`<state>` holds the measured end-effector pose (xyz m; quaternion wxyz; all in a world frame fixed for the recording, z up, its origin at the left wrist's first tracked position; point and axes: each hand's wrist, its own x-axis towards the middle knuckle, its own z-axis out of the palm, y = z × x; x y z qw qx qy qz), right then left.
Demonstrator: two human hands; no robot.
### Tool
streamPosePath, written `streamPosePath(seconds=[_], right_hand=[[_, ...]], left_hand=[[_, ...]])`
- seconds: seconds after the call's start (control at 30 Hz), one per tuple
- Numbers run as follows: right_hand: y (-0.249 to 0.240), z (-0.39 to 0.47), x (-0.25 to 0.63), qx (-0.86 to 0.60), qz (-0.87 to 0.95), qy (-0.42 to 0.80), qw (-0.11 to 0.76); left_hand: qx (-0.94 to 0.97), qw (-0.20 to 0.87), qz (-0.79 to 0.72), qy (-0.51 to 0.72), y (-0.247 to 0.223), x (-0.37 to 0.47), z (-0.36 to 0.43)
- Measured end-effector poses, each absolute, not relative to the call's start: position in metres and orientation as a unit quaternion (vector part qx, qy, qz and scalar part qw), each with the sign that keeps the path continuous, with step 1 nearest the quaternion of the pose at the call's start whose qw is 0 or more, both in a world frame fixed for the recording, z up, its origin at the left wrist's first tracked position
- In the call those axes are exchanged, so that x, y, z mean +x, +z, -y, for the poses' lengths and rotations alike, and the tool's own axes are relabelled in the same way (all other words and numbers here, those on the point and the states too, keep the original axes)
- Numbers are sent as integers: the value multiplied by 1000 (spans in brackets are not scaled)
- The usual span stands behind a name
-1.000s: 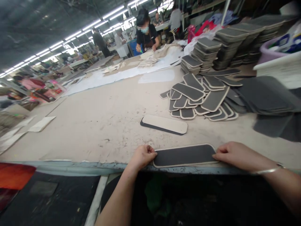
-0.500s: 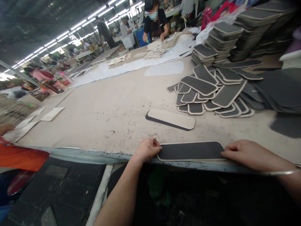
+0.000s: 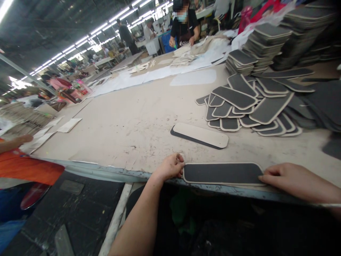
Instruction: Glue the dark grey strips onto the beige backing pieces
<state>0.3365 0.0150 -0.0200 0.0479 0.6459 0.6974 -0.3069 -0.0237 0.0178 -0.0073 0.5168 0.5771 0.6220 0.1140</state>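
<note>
A long dark grey panel [image 3: 223, 173] with rounded corners and a beige border lies flat along the table's front edge. At its left end is my left hand [image 3: 171, 167], fingers curled and pinched against the panel's edge. My right hand [image 3: 285, 176] pinches the right end between thumb and bent forefinger. Just beyond the panel lie a beige strip [image 3: 202, 134] and a dark strip [image 3: 183, 136], the beige one on top and slightly offset. Farther right, several similar bordered panels [image 3: 234, 97] are heaped loosely over one another.
Tall stacks of dark panels [image 3: 270, 37] stand at the back right. Pale cut pieces [image 3: 69, 125] lie on the table's left part, near a co-worker's orange-clothed body [image 3: 34, 167]. Across the table a masked person [image 3: 184, 30] handles beige pieces. A black surface [image 3: 80, 209] sits lower left.
The view has shifted, so the table and its things appear farther right. Both hands stay at the panel's ends; the left fingers now sit at its very edge rather than over the corner.
</note>
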Motion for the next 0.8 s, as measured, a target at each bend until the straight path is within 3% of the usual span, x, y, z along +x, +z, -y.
streamPosePath(seconds=[0.1, 0.47, 0.8], right_hand=[[-10, -15, 332, 631, -694, -334, 92], [8, -12, 323, 654, -684, -320, 52], [11, -12, 321, 660, -685, -298, 81]], left_hand=[[587, 510, -619, 112, -3, -22, -17], [631, 436, -638, 74, -13, -21, -20], [640, 429, -634, 56, -7, -18, -20]])
